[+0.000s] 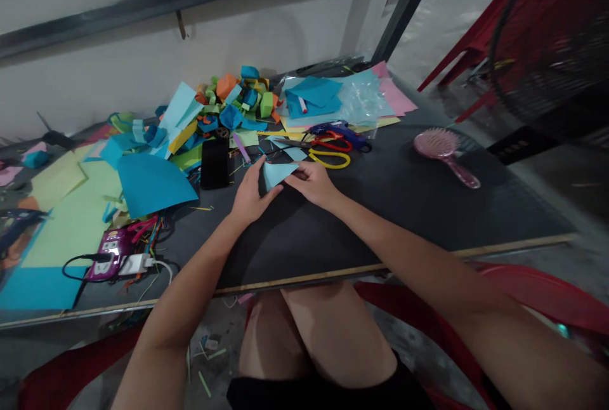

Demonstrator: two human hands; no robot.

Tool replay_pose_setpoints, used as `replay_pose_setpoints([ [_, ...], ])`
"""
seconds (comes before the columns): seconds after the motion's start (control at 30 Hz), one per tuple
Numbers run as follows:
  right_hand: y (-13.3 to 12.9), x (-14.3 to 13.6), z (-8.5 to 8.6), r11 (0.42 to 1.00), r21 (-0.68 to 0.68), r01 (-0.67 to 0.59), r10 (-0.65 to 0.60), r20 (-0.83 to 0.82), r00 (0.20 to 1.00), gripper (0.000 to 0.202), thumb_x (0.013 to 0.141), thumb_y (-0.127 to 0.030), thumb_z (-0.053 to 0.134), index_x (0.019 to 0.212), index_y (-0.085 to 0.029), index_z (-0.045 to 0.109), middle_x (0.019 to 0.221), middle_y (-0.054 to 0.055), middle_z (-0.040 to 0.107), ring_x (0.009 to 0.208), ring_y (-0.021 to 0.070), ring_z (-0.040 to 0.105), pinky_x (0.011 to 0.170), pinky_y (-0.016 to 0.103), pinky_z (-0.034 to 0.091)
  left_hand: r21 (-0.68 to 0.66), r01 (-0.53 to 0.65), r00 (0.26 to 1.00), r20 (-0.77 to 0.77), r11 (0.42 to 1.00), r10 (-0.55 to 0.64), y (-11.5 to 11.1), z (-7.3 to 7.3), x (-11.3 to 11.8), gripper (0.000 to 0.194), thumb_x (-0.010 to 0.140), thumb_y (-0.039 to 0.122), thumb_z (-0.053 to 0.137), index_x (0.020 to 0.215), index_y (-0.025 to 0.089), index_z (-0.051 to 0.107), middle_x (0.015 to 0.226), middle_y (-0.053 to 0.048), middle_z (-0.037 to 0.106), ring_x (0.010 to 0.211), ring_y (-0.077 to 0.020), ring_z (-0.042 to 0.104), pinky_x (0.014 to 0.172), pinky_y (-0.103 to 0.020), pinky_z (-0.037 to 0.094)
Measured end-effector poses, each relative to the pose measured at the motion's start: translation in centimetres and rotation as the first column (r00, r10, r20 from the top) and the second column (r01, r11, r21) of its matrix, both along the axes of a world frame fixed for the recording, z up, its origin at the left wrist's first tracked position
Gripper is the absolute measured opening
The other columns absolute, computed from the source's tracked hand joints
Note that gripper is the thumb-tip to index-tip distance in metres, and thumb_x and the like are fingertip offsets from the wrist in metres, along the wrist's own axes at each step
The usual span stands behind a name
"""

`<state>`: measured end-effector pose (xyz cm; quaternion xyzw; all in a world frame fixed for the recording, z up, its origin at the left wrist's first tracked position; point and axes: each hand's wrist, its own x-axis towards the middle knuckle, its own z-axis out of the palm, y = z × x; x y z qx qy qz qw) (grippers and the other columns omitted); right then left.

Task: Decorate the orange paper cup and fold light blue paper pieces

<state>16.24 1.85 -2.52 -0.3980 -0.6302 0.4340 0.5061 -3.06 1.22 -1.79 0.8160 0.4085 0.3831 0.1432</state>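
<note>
A small light blue piece of paper (277,174) is held between my two hands above the dark table. My left hand (250,194) grips its left side, with the thumb at the lower edge. The fingers of my right hand (314,184) pinch its right corner. Just beyond the hands lie scissors with yellow handles (330,158) and scissors with red handles (340,141). A black phone (215,164) rests left of my left hand, beside a purple strip (242,148).
Folded colored paper pieces (231,117) are heaped near the wall. A blue sheet (155,185) and a purple power strip (114,254) with cables are at left. A pink hairbrush (446,151) lies at right, near a fan (552,48).
</note>
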Motion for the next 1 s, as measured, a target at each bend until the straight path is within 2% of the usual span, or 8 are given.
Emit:
replay_pose_setpoints([
  [0.17, 0.0, 0.0, 0.2, 0.999, 0.014, 0.032, -0.032, 0.003, 0.999, 0.015, 0.075, -0.030, 0.065, 0.080, -0.017, 0.071, 0.068, 0.000, 0.066, 0.062, 0.0148, 0.061, 0.059, 0.027, 0.046, -0.055, -0.074, 0.997, 0.020, 0.996, 0.075, -0.1, 0.7, -0.3, 0.076, 0.084, 0.049, 0.064, 0.148, 0.020, 0.033, 0.143, -0.017, 0.051, 0.123, -0.0266, 0.057, 0.093, -0.036, 0.053],
  [0.27, -0.1, -0.1, 0.4, 0.999, 0.000, 0.052, -0.052, -0.042, 0.998, 0.013, 0.073, -0.029, 0.066, 0.076, -0.017, 0.070, 0.068, 0.000, 0.066, 0.061, 0.0150, 0.062, 0.059, 0.027, 0.046, -0.051, -0.039, 0.998, 0.048, 0.998, 0.042, -0.2, 0.8, -0.3, 0.075, 0.086, 0.051, 0.061, 0.149, 0.020, 0.033, 0.142, -0.017, 0.052, 0.124, -0.0272, 0.056, 0.095, -0.038, 0.052],
  [0.37, -0.1, -0.2, 0.7, 0.999, -0.031, 0.039, -0.041, -0.082, 0.996, 0.017, 0.072, -0.034, 0.070, 0.078, -0.019, 0.072, 0.070, 0.002, 0.069, 0.065, 0.0170, 0.065, 0.063, 0.029, 0.050, -0.061, 0.013, 0.987, 0.160, 0.998, -0.003, -0.4, 0.7, -0.3, 0.066, 0.092, 0.051, 0.050, 0.149, 0.021, 0.035, 0.142, -0.016, 0.053, 0.125, -0.0265, 0.056, 0.101, -0.040, 0.049],
  [0.5, -0.3, -0.2, 1.1, 0.995, -0.069, 0.075, -0.081, -0.080, 0.994, 0.026, 0.070, -0.044, 0.073, 0.072, -0.019, 0.071, 0.067, 0.003, 0.069, 0.067, 0.0185, 0.065, 0.062, 0.030, 0.050, -0.133, -0.025, 0.953, 0.295, 0.991, 0.064, -0.5, 0.7, -0.3, 0.059, 0.096, 0.053, 0.040, 0.144, 0.020, 0.044, 0.135, -0.014, 0.060, 0.122, -0.0255, 0.059, 0.100, -0.038, 0.049],
  [0.63, -0.2, -0.3, 1.2, 0.994, -0.072, 0.084, -0.091, -0.106, 0.990, 0.029, 0.070, -0.047, 0.072, 0.074, -0.018, 0.070, 0.068, 0.004, 0.069, 0.066, 0.0185, 0.065, 0.060, 0.030, 0.050, -0.098, -0.020, 0.979, 0.201, 0.995, 0.040, -0.5, 0.9, -0.4, 0.059, 0.095, 0.055, 0.041, 0.141, 0.018, 0.048, 0.135, -0.014, 0.060, 0.121, -0.0253, 0.059, 0.101, -0.038, 0.048],
  [0.73, -0.1, -0.3, 1.1, 0.993, -0.065, 0.098, -0.105, -0.112, 0.988, 0.023, 0.071, -0.041, 0.071, 0.074, -0.018, 0.069, 0.069, 0.003, 0.069, 0.062, 0.0169, 0.063, 0.060, 0.030, 0.050, -0.085, 0.023, 0.993, 0.120, 0.996, -0.013, -0.2, 0.7, -0.5, 0.063, 0.093, 0.056, 0.046, 0.144, 0.020, 0.042, 0.144, -0.016, 0.052, 0.123, -0.0263, 0.058, 0.099, -0.039, 0.050],
  [0.87, 0.0, -0.1, 0.9, 0.992, -0.062, 0.107, -0.112, -0.080, 0.990, 0.017, 0.070, -0.034, 0.069, 0.070, -0.018, 0.067, 0.068, 0.004, 0.069, 0.061, 0.0164, 0.062, 0.061, 0.031, 0.049, -0.088, 0.027, 0.998, 0.054, 0.996, -0.022, -0.1, 0.3, -0.3, 0.078, 0.085, 0.059, 0.057, 0.148, 0.021, 0.034, 0.148, -0.017, 0.046, 0.130, -0.0299, 0.051, 0.099, -0.041, 0.050],
  [1.0, 0.0, 0.0, 1.1, 0.996, -0.035, 0.085, -0.087, -0.053, 0.995, 0.022, 0.071, -0.039, 0.072, 0.071, -0.018, 0.067, 0.067, 0.003, 0.068, 0.064, 0.0167, 0.062, 0.061, 0.030, 0.048, -0.143, -0.032, 0.996, 0.081, 0.989, 0.044, -0.4, 0.4, 0.0, 0.066, 0.090, 0.053, 0.052, 0.145, 0.017, 0.040, 0.138, -0.017, 0.056, 0.112, -0.0255, 0.061, 0.086, -0.036, 0.053],
])
